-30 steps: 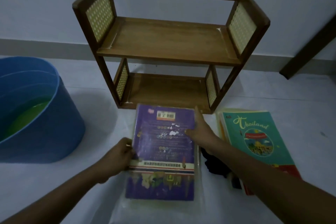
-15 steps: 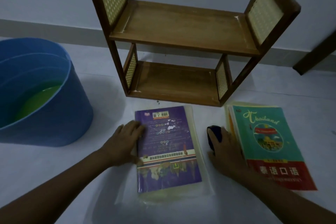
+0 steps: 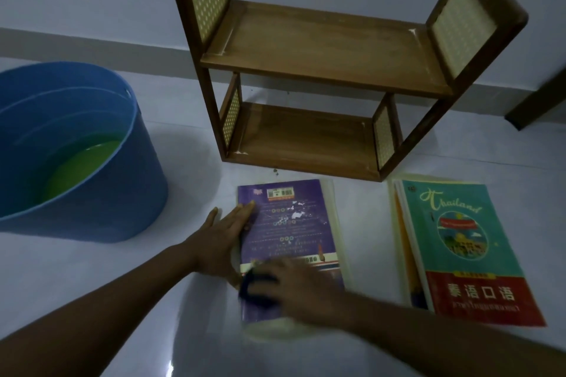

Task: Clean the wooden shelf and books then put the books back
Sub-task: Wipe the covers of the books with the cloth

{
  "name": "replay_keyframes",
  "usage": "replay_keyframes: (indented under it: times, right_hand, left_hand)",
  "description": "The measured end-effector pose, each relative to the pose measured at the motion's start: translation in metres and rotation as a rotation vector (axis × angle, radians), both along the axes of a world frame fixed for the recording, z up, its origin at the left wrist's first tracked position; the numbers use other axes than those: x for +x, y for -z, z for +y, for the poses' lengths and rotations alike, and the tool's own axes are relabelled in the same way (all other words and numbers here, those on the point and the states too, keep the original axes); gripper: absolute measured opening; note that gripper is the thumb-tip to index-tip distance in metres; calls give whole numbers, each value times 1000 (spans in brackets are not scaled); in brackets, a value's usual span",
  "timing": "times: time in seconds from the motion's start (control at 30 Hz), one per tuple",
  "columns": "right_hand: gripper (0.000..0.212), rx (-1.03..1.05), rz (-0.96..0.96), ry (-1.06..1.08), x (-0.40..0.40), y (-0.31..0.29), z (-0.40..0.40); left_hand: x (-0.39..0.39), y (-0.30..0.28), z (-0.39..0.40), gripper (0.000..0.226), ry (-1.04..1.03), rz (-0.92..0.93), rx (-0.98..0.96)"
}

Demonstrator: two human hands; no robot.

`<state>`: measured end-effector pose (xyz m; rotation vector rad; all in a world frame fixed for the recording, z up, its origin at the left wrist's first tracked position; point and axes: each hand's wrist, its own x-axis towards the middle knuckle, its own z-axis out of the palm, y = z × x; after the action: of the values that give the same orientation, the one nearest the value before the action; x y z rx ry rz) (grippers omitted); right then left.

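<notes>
Head view, dim light. Wooden shelf (image 3: 324, 70) stands at 12 o'clock against the wall, both of its boards bare, with woven panels in the side frames.

Purple book (image 3: 288, 232) lies flat on the floor at centre, just in front of the shelf's lower board, with its barcode end pointing to 12 o'clock. It sits on top of a pale, cream-coloured book or sleeve whose edge shows along its 3 o'clock and 6 o'clock sides.

Left hand (image 3: 225, 239) rests flat on the book's 9 o'clock edge, fingers straight and spread, fingertips on the cover near the upper left corner. Nothing grasped.

Right hand (image 3: 294, 288) lies on the lower part of the purple cover, fingers curled round a dark cloth (image 3: 255, 289) that shows at the hand's 9 o'clock side. Hand is motion-blurred; cloth is pressed to the cover.

Stack of books at 3 o'clock, well apart from both hands; the top one is a teal and red Thailand book (image 3: 459, 251).

Blue tub (image 3: 101, 193) at 9 o'clock, holding greenish liquid, near the left forearm but not touching it.

Floor (image 3: 183, 144) is pale and glossy.
</notes>
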<state>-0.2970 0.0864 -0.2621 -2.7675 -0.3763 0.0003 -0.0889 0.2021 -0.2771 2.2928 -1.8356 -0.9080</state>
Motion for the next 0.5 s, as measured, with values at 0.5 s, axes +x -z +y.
replay_keyframes:
  times: [0.5]
  right_hand:
    - [60, 37, 126, 504, 64, -1, -57]
  left_hand:
    - [2, 3, 1, 147, 11, 10, -67]
